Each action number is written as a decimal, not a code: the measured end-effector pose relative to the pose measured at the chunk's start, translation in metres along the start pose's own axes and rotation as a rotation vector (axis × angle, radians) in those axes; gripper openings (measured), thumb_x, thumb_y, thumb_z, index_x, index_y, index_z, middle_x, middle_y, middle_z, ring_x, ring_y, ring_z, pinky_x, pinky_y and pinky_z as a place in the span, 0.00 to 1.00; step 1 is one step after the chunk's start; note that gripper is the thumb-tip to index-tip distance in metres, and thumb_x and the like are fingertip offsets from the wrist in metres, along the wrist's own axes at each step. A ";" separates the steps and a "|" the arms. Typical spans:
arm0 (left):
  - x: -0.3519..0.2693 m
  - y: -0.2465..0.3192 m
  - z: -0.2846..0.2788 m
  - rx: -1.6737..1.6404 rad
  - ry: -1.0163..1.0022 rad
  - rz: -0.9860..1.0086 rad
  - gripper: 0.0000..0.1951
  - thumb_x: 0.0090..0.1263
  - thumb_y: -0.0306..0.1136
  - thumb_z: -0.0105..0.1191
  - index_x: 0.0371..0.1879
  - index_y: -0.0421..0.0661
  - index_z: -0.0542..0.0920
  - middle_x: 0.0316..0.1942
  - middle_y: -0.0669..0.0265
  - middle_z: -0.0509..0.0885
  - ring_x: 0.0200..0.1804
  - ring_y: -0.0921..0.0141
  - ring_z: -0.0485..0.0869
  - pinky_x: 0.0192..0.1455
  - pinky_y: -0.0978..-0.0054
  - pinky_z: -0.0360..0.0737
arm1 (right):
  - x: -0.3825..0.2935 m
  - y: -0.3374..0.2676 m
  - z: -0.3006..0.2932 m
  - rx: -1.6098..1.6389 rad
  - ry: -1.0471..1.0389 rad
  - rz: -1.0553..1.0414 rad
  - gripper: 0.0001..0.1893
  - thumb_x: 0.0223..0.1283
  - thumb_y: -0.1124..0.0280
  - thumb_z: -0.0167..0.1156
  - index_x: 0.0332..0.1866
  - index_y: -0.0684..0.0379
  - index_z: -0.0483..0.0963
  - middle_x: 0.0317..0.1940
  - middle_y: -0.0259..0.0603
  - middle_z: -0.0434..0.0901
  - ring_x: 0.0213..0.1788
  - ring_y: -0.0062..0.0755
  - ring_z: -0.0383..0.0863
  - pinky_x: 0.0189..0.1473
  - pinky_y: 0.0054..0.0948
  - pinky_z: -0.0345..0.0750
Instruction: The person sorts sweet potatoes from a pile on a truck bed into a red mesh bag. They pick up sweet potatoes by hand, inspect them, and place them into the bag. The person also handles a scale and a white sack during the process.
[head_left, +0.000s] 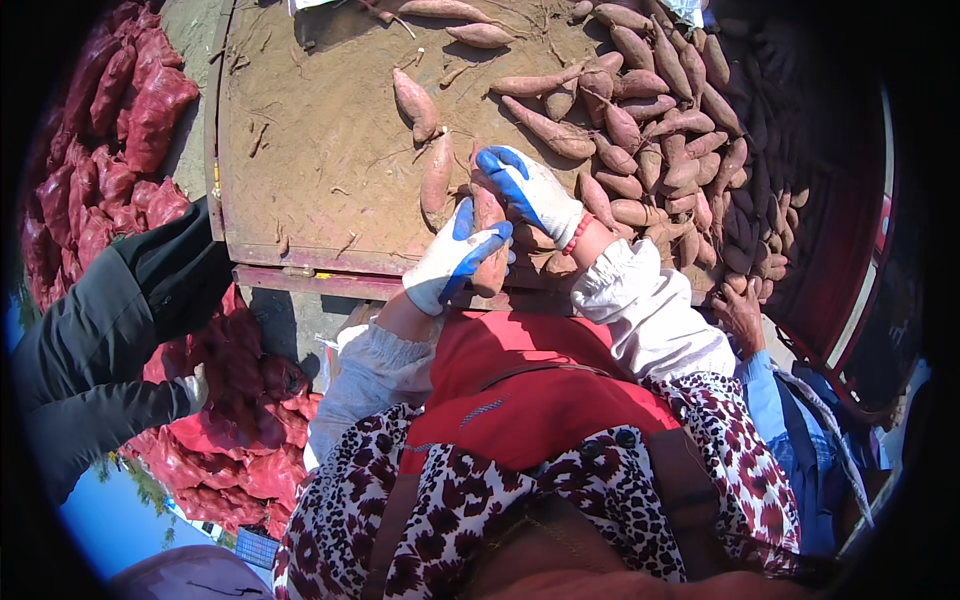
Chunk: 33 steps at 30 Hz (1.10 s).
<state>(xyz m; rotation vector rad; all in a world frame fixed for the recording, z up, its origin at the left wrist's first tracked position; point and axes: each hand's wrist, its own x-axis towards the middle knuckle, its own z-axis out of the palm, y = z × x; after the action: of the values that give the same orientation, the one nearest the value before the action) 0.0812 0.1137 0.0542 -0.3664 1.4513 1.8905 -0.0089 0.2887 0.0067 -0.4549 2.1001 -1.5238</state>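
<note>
A long sweet potato (489, 206) is held lengthwise between my gloved hands near the front edge of the truck bed. My left hand (459, 259), in a white glove with blue coating, grips its near end. At the far end, my right hand (527, 187) has its fingers closed around the top. Just left of it lies a single sweet potato (437, 180), and beyond that another sweet potato (415, 103) with a thin root. To the right spreads a large heap of sweet potatoes (660, 142), some partly hidden by my right wrist.
The soil-covered truck bed (315, 150) ends in a red wooden edge (337, 283) before me. Red mesh sacks (154, 112) are piled at left, with more sacks (232, 465) lower down. A person in a dark sleeve (82, 307) stands left; another person's hand (741, 316) touches the heap's right side.
</note>
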 end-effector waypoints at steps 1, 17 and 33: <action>0.002 -0.011 0.000 -0.210 -0.018 -0.133 0.37 0.72 0.35 0.65 0.79 0.45 0.63 0.70 0.53 0.72 0.71 0.57 0.73 0.72 0.55 0.71 | 0.004 -0.004 0.004 0.239 -0.071 0.092 0.20 0.75 0.52 0.54 0.55 0.58 0.81 0.43 0.53 0.86 0.47 0.55 0.85 0.52 0.42 0.79; -0.012 -0.060 -0.028 -0.888 0.273 -0.232 0.24 0.77 0.60 0.54 0.45 0.48 0.74 0.32 0.70 0.78 0.35 0.68 0.80 0.40 0.67 0.79 | 0.040 0.010 -0.115 -1.005 0.531 0.359 0.38 0.57 0.47 0.71 0.69 0.58 0.73 0.57 0.51 0.83 0.62 0.48 0.82 0.60 0.46 0.78; 0.108 0.077 0.041 -0.234 0.192 0.136 0.35 0.81 0.67 0.43 0.59 0.43 0.81 0.52 0.67 0.82 0.53 0.71 0.80 0.58 0.75 0.76 | -0.056 0.024 -0.133 1.609 -0.068 0.141 0.35 0.70 0.63 0.61 0.79 0.61 0.61 0.75 0.53 0.68 0.77 0.52 0.68 0.75 0.55 0.70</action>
<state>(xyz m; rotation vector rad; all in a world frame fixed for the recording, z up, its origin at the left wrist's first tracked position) -0.0391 0.1824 0.0573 -0.5870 1.4089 2.1940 -0.0391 0.4303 0.0276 0.2501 0.3446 -2.3839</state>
